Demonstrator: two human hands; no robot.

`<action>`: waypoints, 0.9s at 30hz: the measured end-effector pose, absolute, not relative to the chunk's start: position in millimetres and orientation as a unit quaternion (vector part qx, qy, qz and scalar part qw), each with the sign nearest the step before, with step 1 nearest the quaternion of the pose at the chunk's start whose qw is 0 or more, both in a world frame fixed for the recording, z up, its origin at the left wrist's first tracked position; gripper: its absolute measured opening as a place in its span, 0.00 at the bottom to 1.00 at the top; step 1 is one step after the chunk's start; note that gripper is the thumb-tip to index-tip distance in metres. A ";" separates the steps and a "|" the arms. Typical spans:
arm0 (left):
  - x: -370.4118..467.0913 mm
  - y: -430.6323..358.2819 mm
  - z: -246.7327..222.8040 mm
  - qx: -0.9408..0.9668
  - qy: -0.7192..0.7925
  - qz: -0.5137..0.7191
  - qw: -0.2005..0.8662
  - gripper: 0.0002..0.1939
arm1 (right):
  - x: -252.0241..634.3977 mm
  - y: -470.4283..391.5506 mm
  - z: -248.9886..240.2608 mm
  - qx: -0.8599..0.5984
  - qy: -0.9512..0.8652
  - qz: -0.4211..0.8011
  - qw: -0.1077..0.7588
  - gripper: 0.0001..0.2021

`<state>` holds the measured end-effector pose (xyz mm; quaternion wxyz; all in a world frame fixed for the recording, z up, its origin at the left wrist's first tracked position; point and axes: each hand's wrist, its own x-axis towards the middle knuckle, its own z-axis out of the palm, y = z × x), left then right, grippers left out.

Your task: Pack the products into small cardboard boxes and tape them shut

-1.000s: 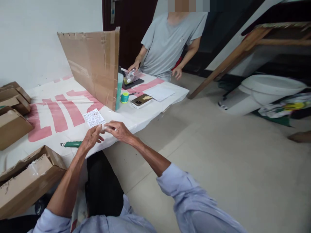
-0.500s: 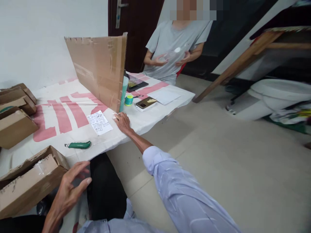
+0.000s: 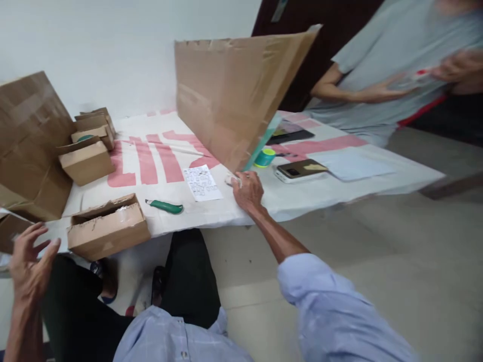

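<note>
My right hand (image 3: pixel 249 191) rests on the table by the lower corner of a standing cardboard sheet (image 3: pixel 234 95). Its fingers are closed round a small whitish, see-through thing (image 3: pixel 231 179), whose kind I cannot make out. Just left of it lies a white paper with rows of small drawn boxes (image 3: pixel 203 183). Farther left is a green utility knife (image 3: pixel 164 206), close to an open narrow cardboard box (image 3: pixel 109 226) at the table edge. My left hand (image 3: pixel 32 261) is raised at the far left, fingers apart and holding nothing, near a partly hidden small carton (image 3: pixel 11 234).
A large carton (image 3: pixel 33 146) and several small cardboard boxes (image 3: pixel 86 161) stand at left. Right of the sheet are a green-yellow tape roll (image 3: pixel 265 157), a phone (image 3: pixel 302 168) and a white sheet (image 3: pixel 358 163). A person in grey (image 3: pixel 392 65) sits across, handling something blurred.
My view has swung left, bringing the large carton in. My left hand has moved left past the narrow box. My right hand stays by the cardboard corner. The other person's hands have shifted.
</note>
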<state>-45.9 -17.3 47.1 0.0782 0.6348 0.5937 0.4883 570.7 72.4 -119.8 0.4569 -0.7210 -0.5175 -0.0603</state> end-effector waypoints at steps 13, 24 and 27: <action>-42.5 35.0 24.6 0.732 0.531 0.330 0.270 0.38 | 354.7 53.7 -19.1 -0.369 -0.777 0.138 0.491 0.12; -49.0 18.6 10.7 0.757 0.496 0.308 0.294 0.58 | 309.0 45.5 1.2 -0.336 -0.883 0.092 0.315 0.17; -50.5 12.7 8.8 0.763 0.485 0.302 0.302 0.65 | 303.2 46.8 5.2 -0.341 -0.890 0.079 0.292 0.14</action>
